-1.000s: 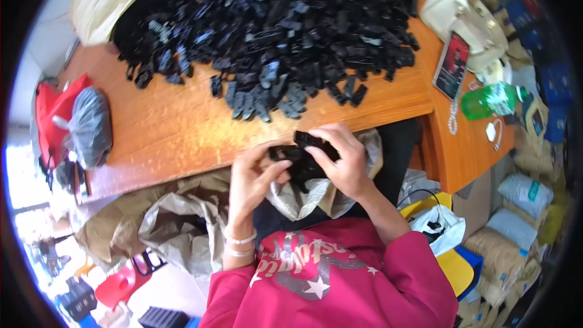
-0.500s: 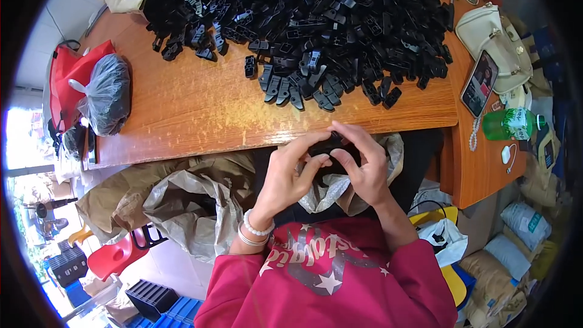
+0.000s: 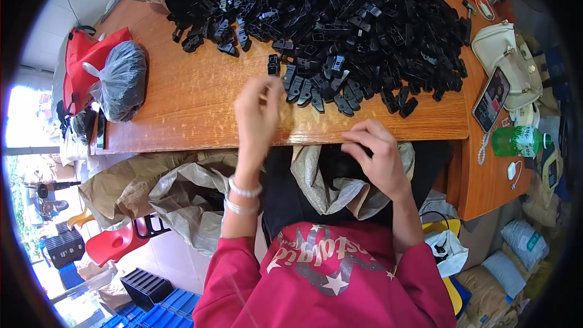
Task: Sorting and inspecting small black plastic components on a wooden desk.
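A big heap of black plastic clips (image 3: 340,18) covers the far half of the wooden table (image 3: 194,97). My left hand (image 3: 258,115) is lifted over the table's front edge, fingers loosely apart and empty, just short of the nearest clips (image 3: 303,88). My right hand (image 3: 373,155) hovers lower, fingers curled over the mouth of a grey bag (image 3: 328,188) in my lap. Whether it holds a clip is hidden. Bracelets circle my left wrist.
A red bag (image 3: 85,61) and a dark knotted plastic bag (image 3: 121,82) lie at the table's left end. A phone (image 3: 492,98), a white handbag (image 3: 507,54) and a green bottle (image 3: 516,141) sit on the right. Brown sacks (image 3: 152,182) and a red chair (image 3: 115,243) stand lower left.
Both hands were together working a black clip above my lap. They have separated: the left rose toward the pile, the right stays over the grey bag, and the clip is out of sight.
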The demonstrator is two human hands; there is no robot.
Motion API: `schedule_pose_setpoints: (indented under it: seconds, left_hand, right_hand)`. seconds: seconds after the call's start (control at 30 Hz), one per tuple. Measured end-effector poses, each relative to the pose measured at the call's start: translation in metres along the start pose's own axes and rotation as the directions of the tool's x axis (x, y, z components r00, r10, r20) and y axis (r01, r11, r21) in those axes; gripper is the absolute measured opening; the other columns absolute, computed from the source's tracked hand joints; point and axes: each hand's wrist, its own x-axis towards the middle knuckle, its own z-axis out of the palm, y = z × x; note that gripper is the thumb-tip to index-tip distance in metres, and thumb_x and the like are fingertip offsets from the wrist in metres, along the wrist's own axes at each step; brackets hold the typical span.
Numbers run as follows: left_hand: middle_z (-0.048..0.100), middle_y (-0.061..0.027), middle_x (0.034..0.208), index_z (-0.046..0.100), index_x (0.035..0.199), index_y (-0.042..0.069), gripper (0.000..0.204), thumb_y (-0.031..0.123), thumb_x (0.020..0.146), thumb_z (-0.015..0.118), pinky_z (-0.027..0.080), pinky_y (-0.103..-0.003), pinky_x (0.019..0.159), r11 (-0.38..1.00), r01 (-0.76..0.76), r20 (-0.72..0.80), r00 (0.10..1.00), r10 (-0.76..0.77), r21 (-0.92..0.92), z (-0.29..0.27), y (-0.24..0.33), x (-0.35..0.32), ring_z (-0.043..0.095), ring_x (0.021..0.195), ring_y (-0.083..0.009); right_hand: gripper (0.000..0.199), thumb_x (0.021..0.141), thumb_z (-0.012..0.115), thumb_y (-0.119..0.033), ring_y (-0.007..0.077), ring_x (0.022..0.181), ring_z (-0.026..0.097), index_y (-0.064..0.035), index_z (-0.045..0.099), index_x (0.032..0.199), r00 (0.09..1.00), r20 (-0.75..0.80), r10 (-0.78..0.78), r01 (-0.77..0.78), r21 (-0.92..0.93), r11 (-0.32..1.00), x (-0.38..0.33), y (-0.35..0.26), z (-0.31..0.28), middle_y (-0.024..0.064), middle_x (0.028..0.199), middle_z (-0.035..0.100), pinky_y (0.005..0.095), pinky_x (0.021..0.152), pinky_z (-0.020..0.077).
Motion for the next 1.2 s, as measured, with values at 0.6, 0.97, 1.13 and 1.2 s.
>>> schedule_pose_setpoints:
  seconds: [0.6, 0.97, 1.13, 1.2]
  left_hand:
    - [0.053, -0.0126, 0.095, 0.068, 0.087, 0.004, 0.012, 0.005, 0.077, 0.061, 0.048, -0.038, 0.074, 0.62, -0.556, 0.457, 0.825, 0.333, 0.553, -0.004, -0.015, 0.064, 0.055, 0.093, -0.0294]
    - [0.057, -0.0001, 0.07, 0.052, 0.087, 0.002, 0.021, 0.002, 0.08, 0.072, 0.037, -0.017, 0.051, 0.983, 0.129, 0.065, 0.99, -0.121, -0.131, -0.034, -0.018, 0.022, 0.048, 0.058, -0.0019]
    - [0.061, -0.0019, 0.082, 0.05, 0.119, 0.0, 0.046, -0.001, 0.078, 0.073, 0.039, -0.016, 0.05, 0.843, 0.299, 0.311, 0.935, -0.167, -0.447, -0.03, 0.013, -0.011, 0.051, 0.061, -0.0025]
    - [0.061, 0.0004, 0.081, 0.061, 0.11, 0.001, 0.036, 0.0, 0.077, 0.075, 0.037, -0.016, 0.048, 0.776, 0.39, 0.338, 0.91, -0.241, -0.495, -0.024, 0.009, -0.025, 0.05, 0.06, -0.0016]
  right_hand:
    - [0.014, 0.075, 0.059, -0.006, 0.0233, 0.084, 0.052, -0.0043, 0.064, 0.087, 0.943, -0.086, -0.32, 0.243, -0.48, 0.843, 0.04, 0.007, 0.057, 0.0082, 0.09, 0.054, 0.0353, 0.07, 0.0384]
    - [0.018, 0.076, 0.06, -0.004, 0.0223, 0.087, 0.054, -0.0016, 0.064, 0.094, 0.951, -0.125, -0.284, 0.18, -0.524, 0.833, 0.039, 0.01, 0.057, 0.0079, 0.096, 0.058, 0.0355, 0.072, 0.0382]
    - [0.021, 0.075, 0.063, 0.001, 0.0245, 0.089, 0.056, -0.0013, 0.061, 0.095, 0.924, -0.194, -0.329, 0.228, -0.411, 0.883, 0.038, 0.009, 0.054, 0.0097, 0.094, 0.059, 0.0362, 0.074, 0.0404]
    - [0.021, 0.075, 0.064, 0.001, 0.0259, 0.088, 0.056, -0.0015, 0.061, 0.096, 0.92, -0.269, -0.284, 0.211, -0.271, 0.939, 0.036, 0.003, 0.05, 0.0104, 0.093, 0.059, 0.0373, 0.075, 0.0417]
